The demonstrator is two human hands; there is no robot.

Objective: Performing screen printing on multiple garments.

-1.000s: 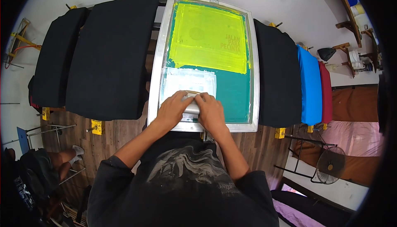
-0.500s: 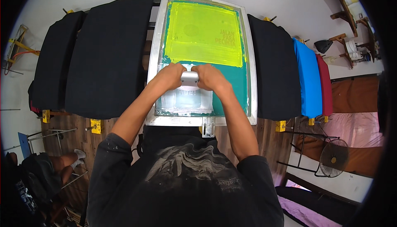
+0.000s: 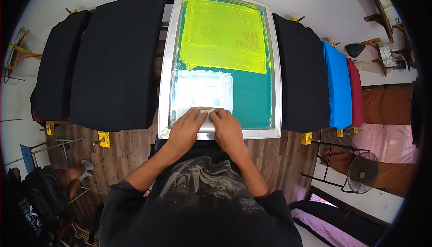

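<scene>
Both hands grip a silver squeegee (image 3: pixel 207 123) at the near left part of a screen-printing frame (image 3: pixel 276 67). My left hand (image 3: pixel 185 126) is closed round its left side, my right hand (image 3: pixel 226 128) round its right side, thumbs close together on top. Beyond the squeegee lies a patch of white ink (image 3: pixel 198 87) on the mesh. The far half of the screen is covered by a bright yellow-green area (image 3: pixel 216 31) with faint lettering. Bare green mesh (image 3: pixel 252 96) shows at the near right. The squeegee's blade edge is mostly hidden by my fingers.
Black shirts on boards (image 3: pixel 119 62) stand to the left, another black one (image 3: pixel 300 73) to the right, then a blue (image 3: pixel 337 85) and a red one (image 3: pixel 354 91). Yellow clamps (image 3: pixel 104 139) stick out below. A fan (image 3: pixel 362 172) stands at right. A seated person's leg (image 3: pixel 78 175) shows at lower left.
Both hands have drawn the squeegee toward me, from the middle of the screen to its near edge. The patch behind it now looks bright white.
</scene>
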